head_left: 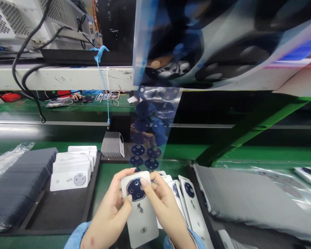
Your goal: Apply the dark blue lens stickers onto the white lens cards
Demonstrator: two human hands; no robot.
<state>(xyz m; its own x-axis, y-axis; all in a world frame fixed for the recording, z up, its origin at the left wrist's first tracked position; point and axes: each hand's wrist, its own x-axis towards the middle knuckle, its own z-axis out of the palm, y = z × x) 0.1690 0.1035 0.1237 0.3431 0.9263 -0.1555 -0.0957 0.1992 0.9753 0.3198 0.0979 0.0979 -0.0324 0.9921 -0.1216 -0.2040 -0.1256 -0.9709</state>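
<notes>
Between my two hands is a white phone-shaped panel (143, 221) with a dark octagonal camera sticker (135, 190) near its top. My left hand (111, 204) grips the panel's left edge, its thumb on the lower left of the sticker. With its thumb on the sticker's upper right, my right hand (162, 197) holds the other edge. A small blue tab shows at the sticker's top. Behind my hands hangs a clear film strip (168, 138) bearing rows of dark octagonal stickers. Similar white panels with dark stickers (193, 204) lie overlapping beside my right hand.
At left, a black tray (59, 211) holds fanned white panels (69, 180) and a long row of dark sheets (18, 183). More panels stand stacked (112, 144) behind. A long grey stack (254, 197) lies right. Overhead runs a white shelf beam (67, 77) with dangling cables.
</notes>
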